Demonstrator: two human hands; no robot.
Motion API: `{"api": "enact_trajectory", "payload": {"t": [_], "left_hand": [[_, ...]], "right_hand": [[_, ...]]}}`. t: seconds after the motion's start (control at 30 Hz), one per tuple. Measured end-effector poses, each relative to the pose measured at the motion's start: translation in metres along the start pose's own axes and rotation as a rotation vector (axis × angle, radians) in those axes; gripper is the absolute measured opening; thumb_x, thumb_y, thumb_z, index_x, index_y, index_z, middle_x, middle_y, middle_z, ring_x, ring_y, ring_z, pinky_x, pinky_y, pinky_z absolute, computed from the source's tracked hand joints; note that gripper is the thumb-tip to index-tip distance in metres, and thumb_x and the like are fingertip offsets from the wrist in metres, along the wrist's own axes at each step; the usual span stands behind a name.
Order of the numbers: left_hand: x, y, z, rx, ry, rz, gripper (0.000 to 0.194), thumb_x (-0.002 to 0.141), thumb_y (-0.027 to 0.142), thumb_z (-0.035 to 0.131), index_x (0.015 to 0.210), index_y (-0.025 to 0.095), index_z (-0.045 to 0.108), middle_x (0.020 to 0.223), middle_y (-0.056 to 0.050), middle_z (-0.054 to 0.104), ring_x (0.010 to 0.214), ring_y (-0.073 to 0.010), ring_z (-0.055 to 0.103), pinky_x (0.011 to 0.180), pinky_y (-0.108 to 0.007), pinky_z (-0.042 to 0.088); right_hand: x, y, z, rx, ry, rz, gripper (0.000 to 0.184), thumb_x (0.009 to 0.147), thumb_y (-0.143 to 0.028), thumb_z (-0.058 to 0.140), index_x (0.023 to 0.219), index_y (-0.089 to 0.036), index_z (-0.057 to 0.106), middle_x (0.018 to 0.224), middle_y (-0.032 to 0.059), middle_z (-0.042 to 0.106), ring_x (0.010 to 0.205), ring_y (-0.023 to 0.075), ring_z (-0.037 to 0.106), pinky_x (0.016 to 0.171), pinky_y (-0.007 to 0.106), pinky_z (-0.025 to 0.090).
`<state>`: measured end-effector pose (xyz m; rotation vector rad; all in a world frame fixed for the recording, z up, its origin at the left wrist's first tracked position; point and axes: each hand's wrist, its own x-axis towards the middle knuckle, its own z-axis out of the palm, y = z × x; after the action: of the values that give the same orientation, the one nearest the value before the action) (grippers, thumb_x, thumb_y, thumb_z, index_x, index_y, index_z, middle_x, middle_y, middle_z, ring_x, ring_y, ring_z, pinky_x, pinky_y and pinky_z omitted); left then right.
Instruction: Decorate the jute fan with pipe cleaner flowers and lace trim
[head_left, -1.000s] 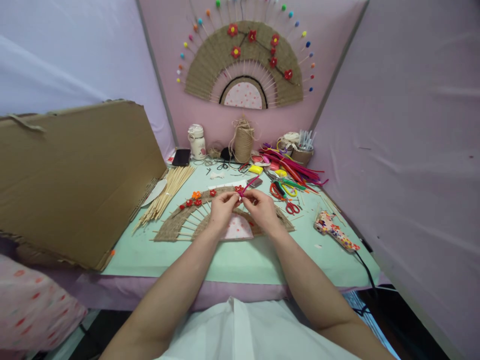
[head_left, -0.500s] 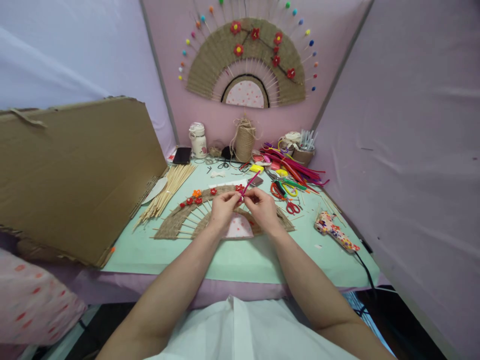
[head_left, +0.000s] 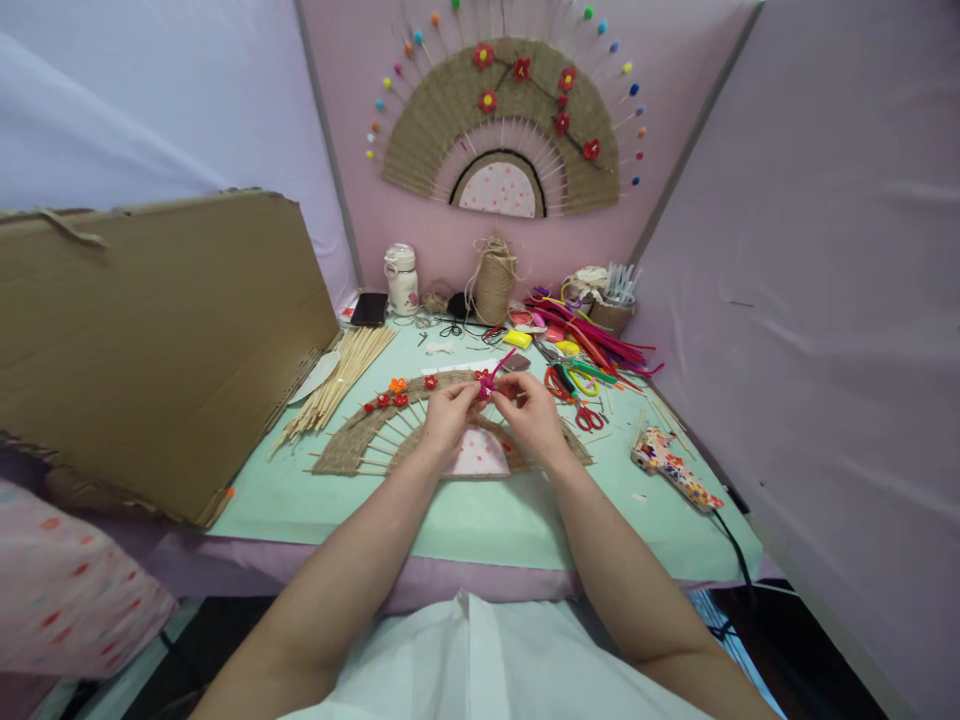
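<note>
Between my fingertips is a magenta pipe cleaner [head_left: 489, 384], bent into a small loop or petal shape with one end sticking up to the right. My left hand [head_left: 451, 418] pinches it from the left. From the right, my right hand [head_left: 531, 410] has thumb and finger closed at the same piece. Both hands are above a twine-woven fan [head_left: 346, 446] lying on the table, which has wooden ribs, red and orange flowers along its left and top, and a pink dotted half-circle [head_left: 480, 455] at its base. My hands hide part of the fan's middle.
Bamboo sticks [head_left: 337, 385] lie left of the fan beside a cardboard sheet [head_left: 172, 350]. To the right are red scissors [head_left: 589, 416], pipe cleaners [head_left: 600, 345] and a flowered glue gun [head_left: 675, 468]. A twine spool [head_left: 495, 280] and white bottle [head_left: 402, 280] stand behind.
The pipe cleaner's upright end now looks shorter, and more of it is bunched between the fingers. My right fingers have shifted slightly. The whole view has moved a little.
</note>
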<state>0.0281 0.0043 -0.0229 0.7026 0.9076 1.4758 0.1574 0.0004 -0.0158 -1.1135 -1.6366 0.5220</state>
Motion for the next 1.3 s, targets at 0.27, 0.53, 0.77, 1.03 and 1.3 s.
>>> {"api": "enact_trajectory", "payload": {"t": [0.27,0.53,0.77,1.03,1.3], "left_hand": [[-0.003,-0.006,-0.001,0.175,-0.066,0.102,0.021,0.063,0.033,0.075,0.073,0.014,0.072,0.076,-0.005,0.07,0.072,-0.0134,0.063,0.076,-0.028,0.052],[-0.001,-0.002,0.0,0.076,-0.057,0.02,0.022,0.063,0.033,0.076,0.07,0.013,0.07,0.074,-0.006,0.07,0.069,-0.013,0.063,0.072,-0.028,0.053],[-0.002,0.002,-0.001,0.085,-0.084,0.029,0.021,0.06,0.029,0.077,0.073,0.014,0.07,0.072,-0.004,0.069,0.068,-0.0115,0.062,0.068,-0.024,0.05],[-0.002,0.009,-0.003,-0.028,-0.171,-0.074,0.022,0.059,0.02,0.078,0.077,0.013,0.068,0.073,-0.003,0.068,0.064,-0.0082,0.061,0.062,-0.018,0.048],[-0.005,0.01,-0.004,-0.115,-0.295,-0.197,0.022,0.062,0.014,0.078,0.08,0.014,0.066,0.071,-0.001,0.065,0.063,-0.0075,0.061,0.06,-0.017,0.049]], "right_hand": [[0.001,0.001,0.001,0.052,-0.047,0.077,0.019,0.077,-0.036,0.06,0.083,-0.019,0.063,0.079,0.0036,0.067,0.07,0.0163,0.058,0.067,0.029,0.045],[0.003,0.004,-0.002,0.143,-0.056,0.12,0.03,0.083,-0.045,0.053,0.081,-0.017,0.064,0.076,0.0031,0.066,0.07,0.0171,0.058,0.066,0.028,0.045],[0.004,0.005,-0.001,0.243,-0.068,0.164,0.025,0.075,-0.041,0.063,0.082,-0.018,0.065,0.075,0.0039,0.067,0.069,0.0172,0.059,0.065,0.029,0.047],[0.009,0.009,-0.004,0.327,0.04,0.27,0.033,0.074,-0.051,0.063,0.076,-0.018,0.06,0.067,0.0004,0.061,0.059,0.0131,0.052,0.054,0.025,0.041],[0.007,0.005,-0.003,0.547,-0.097,0.32,0.03,0.07,-0.047,0.068,0.071,-0.02,0.056,0.056,-0.0051,0.052,0.049,0.0087,0.043,0.048,0.023,0.034]]}}
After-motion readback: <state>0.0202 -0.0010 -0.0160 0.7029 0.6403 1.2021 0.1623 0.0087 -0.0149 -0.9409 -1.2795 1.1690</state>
